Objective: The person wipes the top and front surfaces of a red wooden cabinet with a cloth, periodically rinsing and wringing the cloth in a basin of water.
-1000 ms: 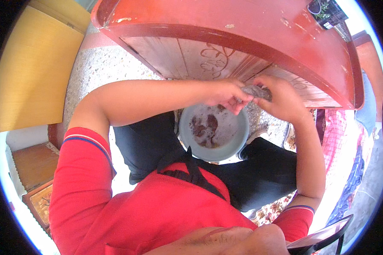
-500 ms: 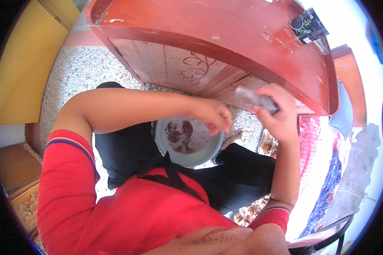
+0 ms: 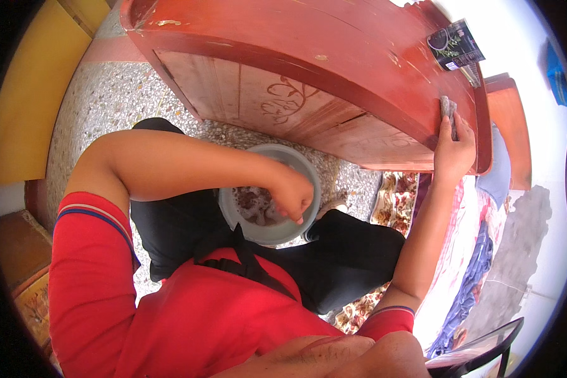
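Observation:
My right hand (image 3: pixel 455 148) grips a small grey wad (image 3: pixel 448 109); whether it is a cloth or a scouring pad I cannot tell. The wad rests on the worn red top of a wooden cabinet (image 3: pixel 334 47), near its right end. My left hand (image 3: pixel 292 196) hangs loosely curled over the right part of a pale grey-blue basin (image 3: pixel 272 238), apparently with nothing in it. Murky brown water with foam (image 3: pixel 257 205) shows inside the basin, partly hidden by my left forearm. The basin stands on the floor between my knees.
A dark printed packet (image 3: pixel 455 45) stands on the cabinet top at the far right. Bedding (image 3: pixel 457 252) lies along the right, beside a patterned floral cloth (image 3: pixel 394 201). Yellow furniture (image 3: pixel 34 88) stands at the left on the speckled floor (image 3: pixel 116 101).
My right hand has moved right and up, bringing the grey wad from in front of the cabinet onto its top. My left hand has dropped slightly left and curled more.

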